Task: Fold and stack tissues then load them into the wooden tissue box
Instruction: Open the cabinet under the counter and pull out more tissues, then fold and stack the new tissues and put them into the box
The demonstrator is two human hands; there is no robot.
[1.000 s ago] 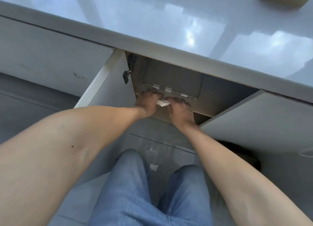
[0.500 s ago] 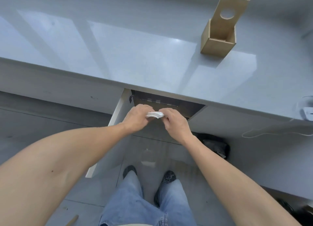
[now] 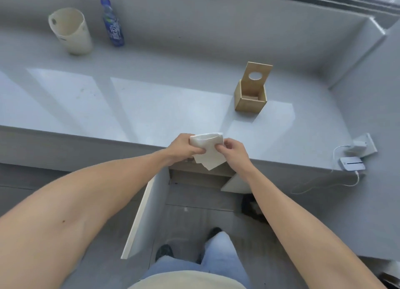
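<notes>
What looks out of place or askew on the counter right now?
Nothing spilled or damaged. The wooden tissue box stands open, lid up. The cabinet door below the counter hangs open. The left hand and right hand hold the tissues loosely, corners uneven.

A home kitchen — grey countertop (image 3: 151, 107), open cabinet door (image 3: 142, 219) below.

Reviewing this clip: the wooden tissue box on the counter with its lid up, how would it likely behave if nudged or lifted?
The wooden tissue box looks like thin rigid panels, so probably stiff and fairly light. Its holed lid stands raised at the back, so a push up high may tip it or swing the lid shut. The counter looks glossy, so a low nudge would likely slide it.
</notes>
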